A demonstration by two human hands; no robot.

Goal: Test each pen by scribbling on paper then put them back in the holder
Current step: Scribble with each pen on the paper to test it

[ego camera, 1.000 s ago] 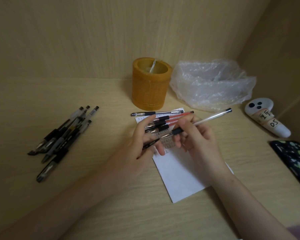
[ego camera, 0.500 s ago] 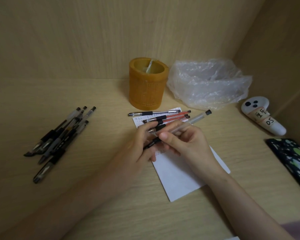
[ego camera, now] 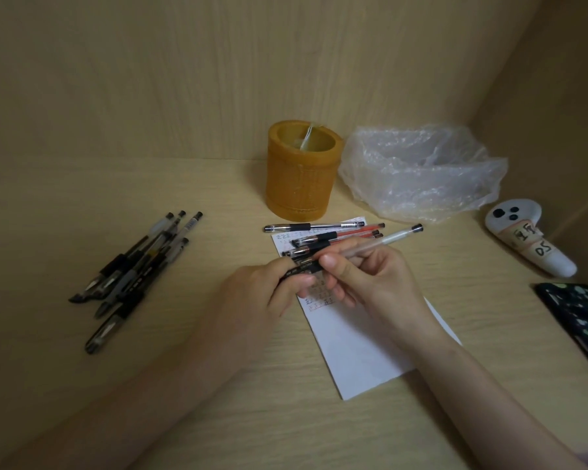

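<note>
My right hand (ego camera: 370,279) grips a clear-barrelled pen (ego camera: 392,238) whose black end points up and to the right. My left hand (ego camera: 269,293) pinches the pen's black front end (ego camera: 297,270) over the white paper (ego camera: 357,347). The paper carries scribbles near its top. Several black and red pens (ego camera: 326,234) lie across the paper's far edge. An orange cylindrical holder (ego camera: 301,171) stands behind them with one light item inside. A second pile of several black pens (ego camera: 133,273) lies on the desk to the left.
A crumpled clear plastic bag (ego camera: 421,171) sits right of the holder. A white controller with a taped label (ego camera: 526,239) lies at the far right, and a dark patterned case (ego camera: 577,317) is at the right edge. Wooden walls close in behind and on the right.
The pen's rear end first drew in toward the hands, then swung back out to the right. My right hand's fingers have shifted along the barrel while the left keeps its pinch on the front end.
</note>
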